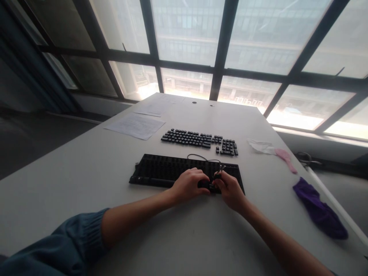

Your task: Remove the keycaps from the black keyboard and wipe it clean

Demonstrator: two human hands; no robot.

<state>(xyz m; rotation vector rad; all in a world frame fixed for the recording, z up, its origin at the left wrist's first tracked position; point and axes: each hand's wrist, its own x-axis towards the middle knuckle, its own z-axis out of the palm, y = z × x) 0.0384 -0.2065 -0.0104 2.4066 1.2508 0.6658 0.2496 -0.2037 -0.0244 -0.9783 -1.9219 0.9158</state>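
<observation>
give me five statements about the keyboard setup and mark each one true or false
1. Loose black keycaps lie on the white table, beyond the keyboard. True.
2. The keycaps are heaped in a pile. False: they are set out in rows, like a keyboard's layout.
3. The right grip holds a small dark tool. True.
4. The right grip is at the keyboard's left end. False: it is toward the right end, with the left grip nearer the middle.
5. A purple cloth lies to the right of the keyboard. True.
</observation>
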